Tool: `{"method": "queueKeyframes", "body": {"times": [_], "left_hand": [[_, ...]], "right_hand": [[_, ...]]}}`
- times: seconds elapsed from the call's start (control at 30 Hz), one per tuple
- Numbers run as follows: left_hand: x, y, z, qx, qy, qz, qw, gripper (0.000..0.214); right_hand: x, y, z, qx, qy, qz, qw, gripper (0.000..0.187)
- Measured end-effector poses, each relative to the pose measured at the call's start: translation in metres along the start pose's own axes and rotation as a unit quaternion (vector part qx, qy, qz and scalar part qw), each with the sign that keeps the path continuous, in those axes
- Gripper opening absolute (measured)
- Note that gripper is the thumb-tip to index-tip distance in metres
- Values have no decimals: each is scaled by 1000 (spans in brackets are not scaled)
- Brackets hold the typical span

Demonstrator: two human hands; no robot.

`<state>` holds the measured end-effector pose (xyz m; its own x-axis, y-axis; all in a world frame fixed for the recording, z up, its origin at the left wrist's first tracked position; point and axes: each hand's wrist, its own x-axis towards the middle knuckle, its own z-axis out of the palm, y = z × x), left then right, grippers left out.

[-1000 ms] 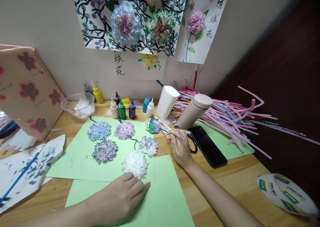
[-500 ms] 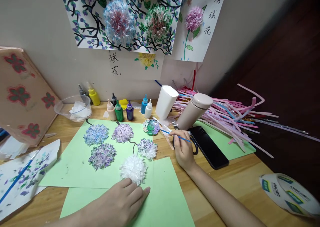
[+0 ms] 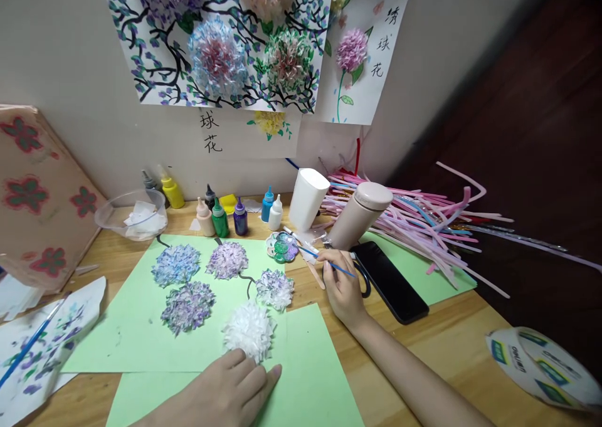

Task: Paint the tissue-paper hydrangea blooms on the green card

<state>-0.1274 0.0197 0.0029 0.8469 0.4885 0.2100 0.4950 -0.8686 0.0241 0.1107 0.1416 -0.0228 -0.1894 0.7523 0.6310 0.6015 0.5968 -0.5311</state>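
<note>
My right hand (image 3: 345, 292) is closed around a thin paintbrush (image 3: 341, 268) with a blue handle. The brush's front end points left to a flower-shaped paint palette (image 3: 282, 247) holding green and purple paint. My left hand (image 3: 230, 386) lies palm down on green paper (image 3: 310, 358), thumb apart. Its bent fingertips touch the near edge of a white tissue-paper flower (image 3: 249, 330). Beyond that flower lie a small purple-and-white flower (image 3: 274, 289), a mauve flower (image 3: 227, 259), a blue flower (image 3: 175, 264) and a purple-green flower (image 3: 188, 306). Black scissor handles (image 3: 364, 279) are partly hidden behind my right hand.
A phone (image 3: 390, 283) lies right of my right hand. Behind stand a tumbler (image 3: 362, 214), a white cup (image 3: 308, 198), several paint bottles (image 3: 219, 219) and a clear bowl (image 3: 132, 217). Pipe cleaners (image 3: 423, 226) heap at right, near a tape roll (image 3: 540, 367). Another brush (image 3: 31, 345) rests at left.
The whole view has shifted slightly, with things sitting lower and a little left in the picture. Both hands keep nearly the same places, the brush still at the palette.
</note>
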Motion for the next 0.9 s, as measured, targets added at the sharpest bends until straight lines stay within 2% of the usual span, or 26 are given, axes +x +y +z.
{"method": "queueKeyframes", "body": {"times": [0.1, 0.23, 0.3, 0.6, 0.9], "left_hand": [[-1, -1, 2, 5, 14, 12, 1000, 38], [-2, -2, 4, -1, 3, 10, 1000, 42], [-3, -1, 3, -1, -10, 8, 1000, 43], [1, 1, 1, 17, 12, 10, 1000, 39], [0, 0, 1, 16, 7, 12, 1000, 38]], "right_hand": [[0, 0, 0, 2, -10, 2, 1000, 17], [0, -2, -1, 11, 18, -5, 1000, 17], [0, -3, -1, 8, 8, -3, 1000, 17], [2, -3, 0, 11, -21, 3, 1000, 16], [-1, -4, -3, -28, -10, -13, 999, 16]]}}
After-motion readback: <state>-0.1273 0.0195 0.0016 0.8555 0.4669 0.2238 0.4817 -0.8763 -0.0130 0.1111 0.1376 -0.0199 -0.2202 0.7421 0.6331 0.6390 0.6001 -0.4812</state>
